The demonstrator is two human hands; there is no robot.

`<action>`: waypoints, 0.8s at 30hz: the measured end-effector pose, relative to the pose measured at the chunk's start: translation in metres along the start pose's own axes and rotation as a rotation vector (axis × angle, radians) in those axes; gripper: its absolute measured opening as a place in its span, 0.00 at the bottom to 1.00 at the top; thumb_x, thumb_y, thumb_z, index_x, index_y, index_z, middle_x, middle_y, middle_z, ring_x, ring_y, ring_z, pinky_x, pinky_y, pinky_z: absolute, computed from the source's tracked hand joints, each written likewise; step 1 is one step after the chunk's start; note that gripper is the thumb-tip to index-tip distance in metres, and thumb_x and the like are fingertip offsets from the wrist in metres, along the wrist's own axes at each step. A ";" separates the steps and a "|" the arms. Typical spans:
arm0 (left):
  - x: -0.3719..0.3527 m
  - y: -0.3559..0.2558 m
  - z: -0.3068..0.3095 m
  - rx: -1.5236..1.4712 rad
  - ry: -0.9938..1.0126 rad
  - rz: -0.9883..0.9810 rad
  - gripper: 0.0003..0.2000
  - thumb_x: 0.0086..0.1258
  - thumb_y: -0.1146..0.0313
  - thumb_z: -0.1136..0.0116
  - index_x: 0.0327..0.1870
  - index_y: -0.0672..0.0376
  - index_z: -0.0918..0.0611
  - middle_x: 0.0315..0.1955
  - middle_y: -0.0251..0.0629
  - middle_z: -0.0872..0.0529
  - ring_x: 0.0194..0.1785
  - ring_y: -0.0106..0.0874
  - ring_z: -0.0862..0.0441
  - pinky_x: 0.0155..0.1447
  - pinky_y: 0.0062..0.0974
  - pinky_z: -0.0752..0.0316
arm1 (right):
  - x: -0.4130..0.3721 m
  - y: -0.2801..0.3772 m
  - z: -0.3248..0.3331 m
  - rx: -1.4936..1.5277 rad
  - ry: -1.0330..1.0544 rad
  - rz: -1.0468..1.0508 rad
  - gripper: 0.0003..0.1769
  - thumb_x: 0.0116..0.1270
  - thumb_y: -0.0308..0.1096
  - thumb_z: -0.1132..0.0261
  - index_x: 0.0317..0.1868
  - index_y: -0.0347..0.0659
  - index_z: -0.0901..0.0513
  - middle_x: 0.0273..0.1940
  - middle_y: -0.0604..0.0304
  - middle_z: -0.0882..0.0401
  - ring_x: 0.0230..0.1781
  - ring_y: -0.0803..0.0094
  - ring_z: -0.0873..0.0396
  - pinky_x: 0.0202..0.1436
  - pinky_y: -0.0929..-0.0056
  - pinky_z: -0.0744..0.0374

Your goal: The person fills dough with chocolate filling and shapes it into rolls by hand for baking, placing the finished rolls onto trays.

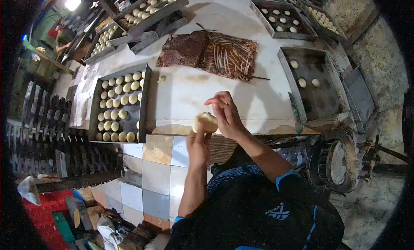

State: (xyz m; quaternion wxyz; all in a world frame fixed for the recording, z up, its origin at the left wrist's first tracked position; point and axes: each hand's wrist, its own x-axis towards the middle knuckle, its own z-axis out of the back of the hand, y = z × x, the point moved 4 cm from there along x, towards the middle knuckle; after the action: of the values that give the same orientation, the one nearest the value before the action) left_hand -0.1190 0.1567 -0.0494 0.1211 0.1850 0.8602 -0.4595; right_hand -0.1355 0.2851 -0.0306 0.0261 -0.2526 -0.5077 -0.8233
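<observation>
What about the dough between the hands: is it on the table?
No, the left hand holds the dough up off the table.

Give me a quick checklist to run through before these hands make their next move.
1. Dough piece supported by the left hand: ok.
2. Right hand touching the dough piece: cannot tell; they overlap in view.
3. Brown slab lying on the table, beyond the hands: ok.
4. Dough balls available in the left tray: ok.
5. Space in the near right tray: ok; three balls inside.
</observation>
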 end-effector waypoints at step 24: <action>0.108 -0.009 0.029 -0.038 -0.160 -0.169 0.24 0.75 0.62 0.52 0.68 0.67 0.34 0.62 0.54 0.27 0.65 0.39 0.28 0.67 0.38 0.33 | 0.183 -0.202 0.037 -0.614 0.554 -0.029 0.22 0.64 0.24 0.49 0.60 0.35 0.26 0.47 0.37 0.23 0.45 0.44 0.21 0.49 0.53 0.21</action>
State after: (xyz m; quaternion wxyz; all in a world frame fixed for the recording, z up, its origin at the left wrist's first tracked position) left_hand -0.2195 0.1504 -0.0990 0.1538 0.0720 0.8689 -0.4650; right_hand -0.3408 0.4535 -0.1028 0.0735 -0.0104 -0.2158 -0.9736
